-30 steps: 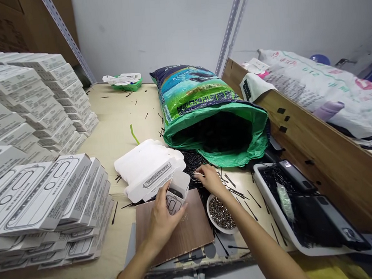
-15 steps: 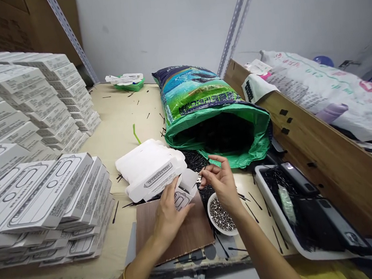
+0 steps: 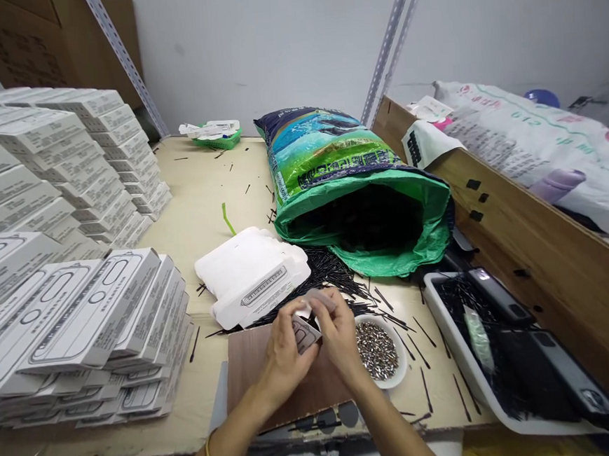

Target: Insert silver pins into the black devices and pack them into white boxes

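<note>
My left hand (image 3: 280, 356) is closed round a small white printed carton (image 3: 306, 335), holding it tilted above a brown wood-grain board (image 3: 244, 363). The carton's end stands open towards the upper right. My right hand (image 3: 339, 332) pinches the flap at that end; whether a small part is also in its fingers is hidden. Just right of my right hand, a white bowl (image 3: 403, 368) holds many small shiny metal pieces (image 3: 376, 349). Behind my hands lie flattened white cartons (image 3: 249, 271) and a heap of thin black plastic rods (image 3: 329, 268).
Tall stacks of white boxes (image 3: 94, 308) fill the left side. A green-lined sack (image 3: 340, 144) lies open at the back. On the right are a white tray (image 3: 491, 396) of black parts and a wooden board (image 3: 539, 259). A green basket (image 3: 221, 142) sits far back.
My right hand has come left and down from beside the carton onto its open end, fingers now pinching the flap. The bowl is more fully in view. My left hand keeps hold of the carton.
</note>
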The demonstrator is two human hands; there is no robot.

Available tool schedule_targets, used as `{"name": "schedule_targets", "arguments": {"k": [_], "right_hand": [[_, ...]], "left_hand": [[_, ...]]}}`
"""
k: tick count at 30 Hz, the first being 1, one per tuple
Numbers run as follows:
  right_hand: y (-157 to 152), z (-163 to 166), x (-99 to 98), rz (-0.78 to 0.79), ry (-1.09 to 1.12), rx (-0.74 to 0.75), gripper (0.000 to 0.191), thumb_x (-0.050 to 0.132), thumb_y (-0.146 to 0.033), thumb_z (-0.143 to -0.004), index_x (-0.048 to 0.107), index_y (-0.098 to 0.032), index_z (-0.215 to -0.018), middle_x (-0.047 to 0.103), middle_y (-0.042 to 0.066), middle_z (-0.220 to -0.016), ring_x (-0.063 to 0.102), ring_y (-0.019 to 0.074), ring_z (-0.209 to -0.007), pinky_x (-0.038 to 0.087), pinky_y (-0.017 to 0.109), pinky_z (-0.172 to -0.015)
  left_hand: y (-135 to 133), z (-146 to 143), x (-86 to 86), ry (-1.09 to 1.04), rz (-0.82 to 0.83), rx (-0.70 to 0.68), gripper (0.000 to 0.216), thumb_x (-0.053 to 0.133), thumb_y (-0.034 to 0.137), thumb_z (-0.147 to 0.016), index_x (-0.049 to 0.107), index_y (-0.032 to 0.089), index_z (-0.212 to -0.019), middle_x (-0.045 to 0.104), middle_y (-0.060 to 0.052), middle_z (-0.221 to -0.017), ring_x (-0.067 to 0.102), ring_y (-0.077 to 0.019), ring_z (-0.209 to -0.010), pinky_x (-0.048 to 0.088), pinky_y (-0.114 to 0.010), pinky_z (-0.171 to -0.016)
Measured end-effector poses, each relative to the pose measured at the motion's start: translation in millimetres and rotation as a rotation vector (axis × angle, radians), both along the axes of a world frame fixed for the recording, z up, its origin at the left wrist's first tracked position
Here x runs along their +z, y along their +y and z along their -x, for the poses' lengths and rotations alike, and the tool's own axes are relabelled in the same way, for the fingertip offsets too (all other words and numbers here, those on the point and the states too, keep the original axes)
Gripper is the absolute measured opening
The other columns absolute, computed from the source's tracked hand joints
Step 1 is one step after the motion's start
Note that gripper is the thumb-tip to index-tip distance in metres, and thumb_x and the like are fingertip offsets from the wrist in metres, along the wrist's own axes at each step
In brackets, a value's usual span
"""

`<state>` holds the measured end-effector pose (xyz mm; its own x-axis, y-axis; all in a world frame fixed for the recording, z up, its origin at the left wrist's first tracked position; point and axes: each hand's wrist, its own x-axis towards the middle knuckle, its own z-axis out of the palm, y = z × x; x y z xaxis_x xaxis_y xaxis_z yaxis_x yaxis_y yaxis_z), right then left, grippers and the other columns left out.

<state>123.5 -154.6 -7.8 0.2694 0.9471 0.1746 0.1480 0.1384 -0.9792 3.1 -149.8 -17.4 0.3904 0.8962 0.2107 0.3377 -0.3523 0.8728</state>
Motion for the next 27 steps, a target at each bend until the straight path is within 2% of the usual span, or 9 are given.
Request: {"name": "schedule_targets", "arguments": {"k": [3, 6, 11, 16, 20, 22, 24, 25, 27], "right_hand": [[-10, 11, 0.3, -0.178, -0.201, 0.069, 0.011, 0.051, -0.026, -0.092, 0.059, -0.019, -0.095, 0.057, 0.006, -0.108, 0.054, 0.0163, -0.103, 0.044, 0.028, -0.084], [-10, 14, 3.2, -0.163, -0.228, 0.047, 0.011, 0.051, -0.023, -0.093, 0.056, -0.02, -0.102, 0.058, 0.004, -0.106, 0.055, 0.0141, -0.1, 0.044, 0.028, -0.085], [1, 13, 7.5, -0.154, -0.268, -0.031, 0.015, 0.043, -0.019, -0.096, 0.056, -0.021, -0.103, 0.059, 0.003, -0.097, 0.055, 0.0124, -0.092, 0.045, 0.027, -0.08], [-7, 9, 6.0, -0.275, -0.414, 0.1, 0.016, 0.046, -0.017, -0.094, 0.059, -0.021, -0.103, 0.057, 0.006, -0.104, 0.052, 0.0166, -0.098, 0.044, 0.032, -0.082], [-20, 12, -6.1, -0.416, -0.407, 0.185, 0.029, 0.045, -0.018, -0.093, 0.054, -0.021, -0.121, 0.054, 0.009, -0.119, 0.048, 0.0197, -0.114, 0.042, 0.036, -0.094], [-25, 14, -13.8, -0.385, -0.376, 0.201, 0.035, 0.042, -0.02, -0.095, 0.049, -0.022, -0.129, 0.049, 0.009, -0.129, 0.044, 0.0199, -0.122, 0.04, 0.037, -0.099], [-28, 13, -18.0, -0.299, -0.313, 0.199, 0.037, 0.042, -0.026, -0.096, 0.046, -0.023, -0.132, 0.044, 0.009, -0.137, 0.041, 0.0205, -0.128, 0.038, 0.038, -0.102], [-28, 12, -18.0, -0.253, -0.258, 0.18, 0.037, 0.042, -0.028, -0.096, 0.045, -0.024, -0.133, 0.042, 0.009, -0.138, 0.04, 0.0208, -0.128, 0.038, 0.039, -0.102], [-25, 4, -13.9, -0.169, -0.123, 0.113, 0.036, 0.04, -0.032, -0.097, 0.046, -0.023, -0.131, 0.045, 0.01, -0.135, 0.046, 0.0209, -0.123, 0.041, 0.04, -0.099]], "left_hand": [[-1, 4, 5.7, -0.095, 0.193, 0.08, 0.07, 0.05, 0.028, -0.089, 0.005, 0.023, -0.141, 0.033, -0.018, -0.143, 0.036, -0.0221, -0.134, 0.033, -0.045, -0.109], [-1, 6, 9.0, -0.077, 0.236, 0.113, 0.07, 0.05, 0.034, -0.089, 0.007, 0.021, -0.143, 0.023, -0.019, -0.149, 0.025, -0.0238, -0.14, 0.026, -0.046, -0.113], [2, 2, 6.0, -0.028, 0.182, 0.079, 0.072, 0.053, 0.024, -0.084, 0.009, 0.021, -0.142, 0.018, -0.015, -0.152, 0.017, -0.0216, -0.143, 0.017, -0.045, -0.117], [-1, 8, 3.3, -0.019, 0.179, 0.071, 0.061, 0.046, 0.024, -0.087, 0.013, 0.019, -0.138, 0.027, -0.018, -0.145, 0.028, -0.0233, -0.138, 0.026, -0.047, -0.113], [-9, 14, -9.6, -0.016, 0.089, 0.12, 0.057, 0.048, 0.028, -0.087, 0.017, 0.016, -0.134, 0.034, -0.021, -0.137, 0.038, -0.0269, -0.131, 0.033, -0.049, -0.108], [-13, 15, -13.1, 0.021, 0.066, 0.123, 0.06, 0.05, 0.026, -0.084, 0.017, 0.015, -0.133, 0.036, -0.022, -0.135, 0.04, -0.0281, -0.128, 0.035, -0.051, -0.105], [-14, 17, -3.8, 0.08, 0.058, 0.104, 0.061, 0.053, 0.023, -0.082, 0.02, 0.016, -0.133, 0.039, -0.019, -0.133, 0.042, -0.0276, -0.126, 0.037, -0.049, -0.104], [-13, 20, 7.7, 0.126, 0.04, 0.111, 0.061, 0.055, 0.023, -0.081, 0.024, 0.017, -0.133, 0.041, -0.017, -0.131, 0.044, -0.027, -0.124, 0.039, -0.047, -0.103], [-9, 30, 44.4, 0.26, -0.023, 0.19, 0.06, 0.057, 0.026, -0.081, 0.031, 0.02, -0.135, 0.045, -0.013, -0.126, 0.049, -0.0262, -0.117, 0.045, -0.044, -0.098]]}}
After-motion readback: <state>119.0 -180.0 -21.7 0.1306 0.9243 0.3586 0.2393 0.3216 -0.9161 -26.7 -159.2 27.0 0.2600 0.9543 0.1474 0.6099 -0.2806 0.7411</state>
